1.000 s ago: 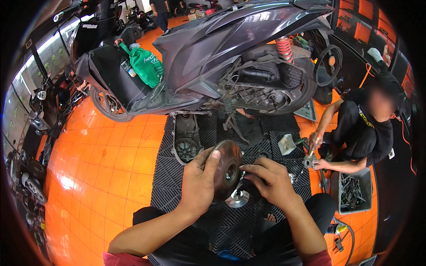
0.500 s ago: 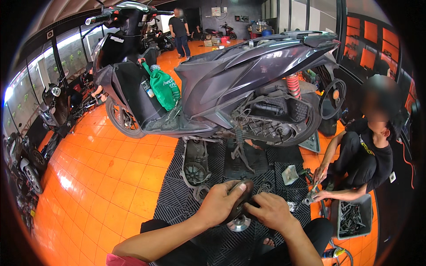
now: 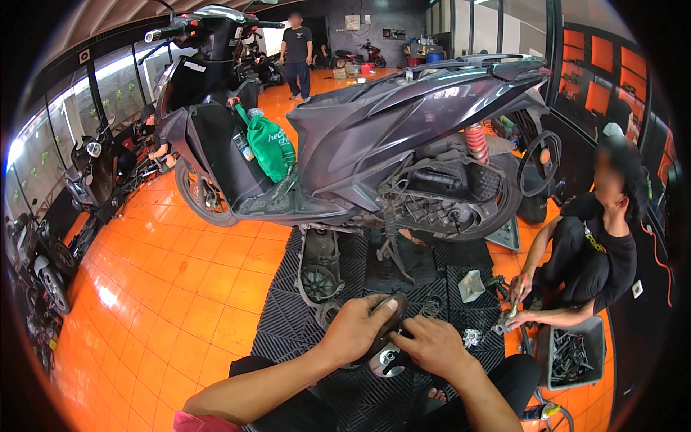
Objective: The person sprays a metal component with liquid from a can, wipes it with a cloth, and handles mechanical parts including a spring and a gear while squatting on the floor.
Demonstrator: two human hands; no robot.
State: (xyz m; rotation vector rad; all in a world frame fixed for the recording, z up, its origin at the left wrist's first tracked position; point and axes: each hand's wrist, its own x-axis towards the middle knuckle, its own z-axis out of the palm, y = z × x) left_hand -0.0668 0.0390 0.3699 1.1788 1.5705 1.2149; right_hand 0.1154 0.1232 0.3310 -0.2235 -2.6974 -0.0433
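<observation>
Since the earlier frame both hands have dropped from centre to lower centre of the frame, carrying the round metal part down with them toward the black floor mat [image 3: 288, 324]. Left hand [image 3: 358, 327] grips the dark metal disc [image 3: 386, 327] over its upper rim, thumb on its face; right hand [image 3: 434, 347] closes on its lower edge above a shiny hub [image 3: 385, 360]. Judged heavy, rigid, probably oily, so hold by the rim; at right, another person [image 3: 590, 252] crouches beside the scooter [image 3: 403, 151].

dark round metal disc [image 3: 385, 324] | tilted on edge | above shiny metal hub [image 3: 385, 360] | black grid mat [image 3: 302, 324]
</observation>
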